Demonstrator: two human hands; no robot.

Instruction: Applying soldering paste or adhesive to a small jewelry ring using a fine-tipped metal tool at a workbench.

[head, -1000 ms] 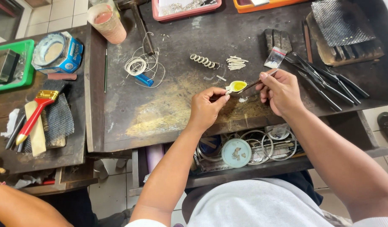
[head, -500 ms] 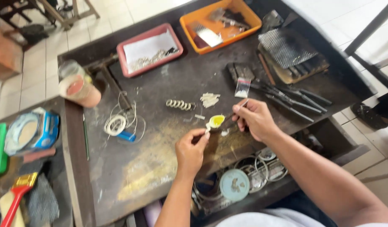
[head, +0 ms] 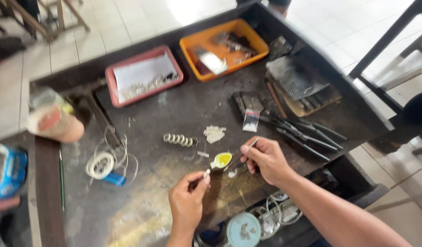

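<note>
Left hand (head: 187,201), lower centre, fingers pinched on handle of small spoon (head: 220,160) w/ yellow liquid; bowl sits just above the workbench (head: 142,192) front edge. Right hand (head: 266,159) fingers clamped on thin stick (head: 249,147), tip near the bowl. Bare bench to the left of the hands, pliers (head: 302,132) crowd the right. Open drawer (head: 256,224) cut off at bottom; contents blurry.

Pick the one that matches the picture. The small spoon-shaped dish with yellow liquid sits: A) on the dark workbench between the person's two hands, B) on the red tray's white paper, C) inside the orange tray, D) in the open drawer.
A: the small spoon-shaped dish with yellow liquid lies on the dark workbench, with the left hand at its handle end and the right hand holding a thin tool beside it.
</note>
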